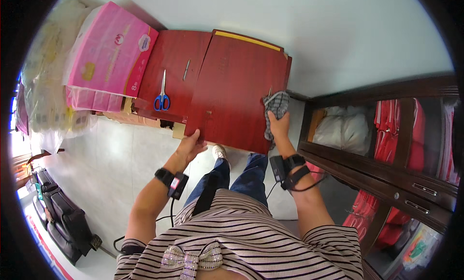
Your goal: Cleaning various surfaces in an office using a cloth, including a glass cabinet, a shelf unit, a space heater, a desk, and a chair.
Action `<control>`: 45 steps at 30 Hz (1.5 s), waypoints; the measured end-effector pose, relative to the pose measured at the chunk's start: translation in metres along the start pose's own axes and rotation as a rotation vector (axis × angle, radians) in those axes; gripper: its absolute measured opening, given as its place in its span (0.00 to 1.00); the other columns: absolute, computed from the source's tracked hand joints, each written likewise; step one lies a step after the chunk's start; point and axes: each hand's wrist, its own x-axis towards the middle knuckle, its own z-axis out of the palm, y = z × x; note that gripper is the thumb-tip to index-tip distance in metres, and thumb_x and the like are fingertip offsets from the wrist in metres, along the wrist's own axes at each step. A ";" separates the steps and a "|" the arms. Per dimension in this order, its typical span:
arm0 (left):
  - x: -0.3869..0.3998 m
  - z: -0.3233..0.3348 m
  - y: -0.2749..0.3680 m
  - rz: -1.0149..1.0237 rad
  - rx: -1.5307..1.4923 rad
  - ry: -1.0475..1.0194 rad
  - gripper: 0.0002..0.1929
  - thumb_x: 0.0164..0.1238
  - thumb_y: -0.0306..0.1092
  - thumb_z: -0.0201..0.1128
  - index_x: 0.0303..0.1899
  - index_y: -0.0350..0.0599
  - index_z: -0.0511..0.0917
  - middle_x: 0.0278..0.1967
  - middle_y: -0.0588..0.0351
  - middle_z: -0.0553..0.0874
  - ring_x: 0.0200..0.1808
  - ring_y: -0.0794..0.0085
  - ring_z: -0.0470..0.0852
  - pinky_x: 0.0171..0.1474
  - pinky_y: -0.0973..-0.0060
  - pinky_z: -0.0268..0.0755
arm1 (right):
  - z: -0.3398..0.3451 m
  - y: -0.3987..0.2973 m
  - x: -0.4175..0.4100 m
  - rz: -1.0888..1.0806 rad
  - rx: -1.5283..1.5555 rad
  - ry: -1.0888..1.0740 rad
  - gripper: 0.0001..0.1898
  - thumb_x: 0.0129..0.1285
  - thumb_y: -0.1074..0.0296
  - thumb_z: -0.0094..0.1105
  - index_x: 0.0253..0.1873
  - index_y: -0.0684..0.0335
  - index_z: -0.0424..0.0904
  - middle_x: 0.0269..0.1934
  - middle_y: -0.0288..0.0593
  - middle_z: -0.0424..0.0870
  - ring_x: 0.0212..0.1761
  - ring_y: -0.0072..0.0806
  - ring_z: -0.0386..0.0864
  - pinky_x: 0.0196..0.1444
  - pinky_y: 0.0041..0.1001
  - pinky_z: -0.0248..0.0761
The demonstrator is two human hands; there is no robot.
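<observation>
A grey checked cloth (276, 105) is bunched in my right hand (280, 127), pressed against the right edge of a red-brown wooden tabletop (235, 95). At the tabletop's near left corner is my left hand (191, 146), its fingers apart; whether it touches the edge cannot be told. Scissors with blue handles (162, 98) lie on the left, lower section of the wooden surface. Near them lies a slim metallic tool (186, 70), perhaps a knife or pen. A yellow strip (248, 40) runs along the tabletop's far edge.
Pink plastic-wrapped packs (112, 51) stand on the left, beside a large clear bag (47, 73). Close on the right is a dark wooden cabinet (348, 164) with glass panels and red clothing inside. A wall rises behind the tabletop. A black leather sofa (63, 214) stands at lower left.
</observation>
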 end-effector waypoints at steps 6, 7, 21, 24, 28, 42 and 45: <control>0.001 0.039 0.036 -0.038 -0.195 0.129 0.22 0.59 0.40 0.53 0.49 0.35 0.62 0.40 0.41 0.72 0.46 0.54 0.71 0.49 0.62 0.65 | 0.006 -0.029 0.048 -0.176 -0.277 0.110 0.26 0.53 0.58 0.51 0.51 0.71 0.61 0.46 0.61 0.68 0.49 0.49 0.67 0.51 0.34 0.59; 0.000 0.040 0.038 -0.033 -0.219 0.112 0.24 0.59 0.40 0.53 0.50 0.29 0.61 0.41 0.36 0.71 0.48 0.51 0.70 0.49 0.63 0.65 | -0.002 -0.049 0.053 -0.186 -0.373 0.115 0.25 0.54 0.56 0.49 0.51 0.71 0.62 0.46 0.62 0.69 0.49 0.50 0.66 0.51 0.35 0.59; 0.014 0.046 0.071 1.075 1.366 0.709 0.28 0.54 0.46 0.54 0.52 0.38 0.62 0.53 0.41 0.63 0.55 0.53 0.61 0.54 0.55 0.53 | -0.014 -0.136 0.066 -0.655 -0.338 -0.142 0.28 0.54 0.55 0.47 0.56 0.67 0.60 0.51 0.61 0.65 0.54 0.50 0.62 0.55 0.35 0.54; 0.019 0.081 0.080 0.848 1.450 0.751 0.35 0.54 0.52 0.52 0.58 0.39 0.53 0.60 0.41 0.50 0.62 0.51 0.47 0.58 0.50 0.41 | 0.006 -0.116 0.069 -0.663 -0.373 -0.209 0.28 0.54 0.54 0.48 0.58 0.60 0.59 0.56 0.59 0.58 0.59 0.51 0.55 0.58 0.38 0.49; 0.041 0.082 0.093 0.888 1.510 0.804 0.39 0.53 0.57 0.49 0.60 0.40 0.48 0.61 0.42 0.47 0.63 0.52 0.43 0.58 0.47 0.38 | 0.038 -0.111 0.065 -0.760 -0.525 -0.180 0.29 0.53 0.50 0.49 0.59 0.55 0.58 0.59 0.58 0.53 0.61 0.50 0.50 0.58 0.43 0.47; 0.066 0.068 0.093 0.945 1.631 0.781 0.32 0.57 0.49 0.47 0.59 0.40 0.53 0.61 0.43 0.49 0.63 0.53 0.44 0.58 0.47 0.36 | 0.136 -0.135 0.140 -0.901 -0.609 -0.047 0.29 0.54 0.52 0.48 0.59 0.55 0.56 0.61 0.54 0.49 0.62 0.47 0.46 0.60 0.48 0.39; 0.069 0.065 0.093 0.957 1.650 0.767 0.30 0.58 0.46 0.46 0.59 0.40 0.52 0.61 0.43 0.48 0.63 0.52 0.43 0.58 0.47 0.34 | 0.147 -0.144 0.140 -0.889 -0.605 -0.005 0.29 0.54 0.52 0.48 0.59 0.55 0.55 0.60 0.53 0.51 0.63 0.45 0.47 0.60 0.47 0.39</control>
